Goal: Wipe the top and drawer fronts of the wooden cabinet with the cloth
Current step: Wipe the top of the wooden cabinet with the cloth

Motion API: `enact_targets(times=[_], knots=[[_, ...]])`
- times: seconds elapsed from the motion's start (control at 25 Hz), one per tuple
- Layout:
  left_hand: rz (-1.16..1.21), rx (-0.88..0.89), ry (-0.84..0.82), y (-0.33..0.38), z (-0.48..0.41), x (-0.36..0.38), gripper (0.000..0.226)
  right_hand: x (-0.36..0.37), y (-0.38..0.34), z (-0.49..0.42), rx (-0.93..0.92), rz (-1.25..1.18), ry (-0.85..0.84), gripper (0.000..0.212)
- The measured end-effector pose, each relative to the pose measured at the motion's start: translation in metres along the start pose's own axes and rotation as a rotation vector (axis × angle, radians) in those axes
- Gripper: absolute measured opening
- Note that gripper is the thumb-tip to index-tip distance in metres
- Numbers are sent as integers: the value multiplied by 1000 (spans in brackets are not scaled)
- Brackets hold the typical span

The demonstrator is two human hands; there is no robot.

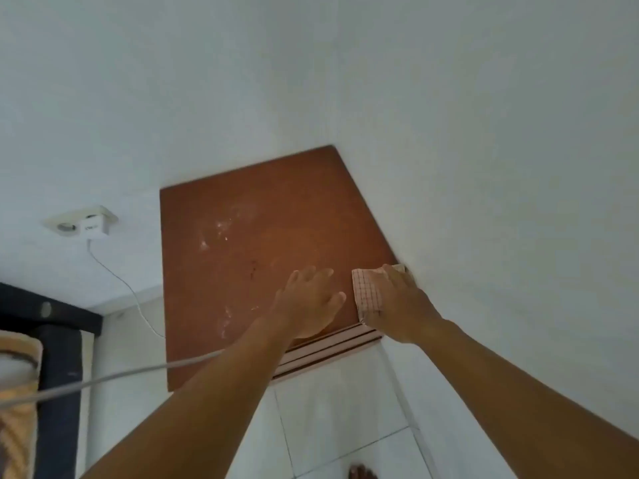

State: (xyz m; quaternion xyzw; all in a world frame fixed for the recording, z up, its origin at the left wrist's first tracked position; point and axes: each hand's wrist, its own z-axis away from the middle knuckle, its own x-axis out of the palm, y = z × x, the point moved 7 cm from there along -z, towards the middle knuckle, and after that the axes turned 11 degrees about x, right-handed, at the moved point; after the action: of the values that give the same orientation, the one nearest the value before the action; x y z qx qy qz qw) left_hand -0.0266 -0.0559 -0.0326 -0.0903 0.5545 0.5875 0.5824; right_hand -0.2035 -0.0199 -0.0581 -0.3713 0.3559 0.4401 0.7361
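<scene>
The wooden cabinet's brown top fills the middle of the head view, set into a corner of white walls, with pale dusty smears on its left half. Its drawer fronts show only as stacked edges below the front edge. My right hand presses a white checked cloth flat on the top's near right corner, against the right wall. My left hand lies flat, fingers spread, on the top just left of the cloth, holding nothing.
A wall socket with a white plug sits left of the cabinet, its thin cable hanging down. A grey cable crosses the lower left. A dark bed frame with bedding is at left. White floor tiles lie below; toes show.
</scene>
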Motion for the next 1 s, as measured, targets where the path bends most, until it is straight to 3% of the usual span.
enact_targets(times=[0.16, 0.4, 0.56, 0.76, 0.88, 1.0], knots=[[-205, -83, -149, -28, -24, 34, 70, 37, 7, -27, 13, 129, -24, 96], [-287, -120, -161, -32, -26, 41, 67, 35, 14, -36, -114, -17, 261, 57], [-233, -140, -251, -34, -45, 19, 66, -3, -1, -56, -64, -239, 203, 50], [-92, -137, -62, -57, -113, -74, 68, -99, -70, -130, -126, -377, 295, 58], [-54, -125, 16, -78, -175, -130, 83, -141, -108, -205, -152, -327, 343, 57], [-51, -132, 57, -107, -238, -165, 78, -154, -139, -292, -212, -189, 340, 58]])
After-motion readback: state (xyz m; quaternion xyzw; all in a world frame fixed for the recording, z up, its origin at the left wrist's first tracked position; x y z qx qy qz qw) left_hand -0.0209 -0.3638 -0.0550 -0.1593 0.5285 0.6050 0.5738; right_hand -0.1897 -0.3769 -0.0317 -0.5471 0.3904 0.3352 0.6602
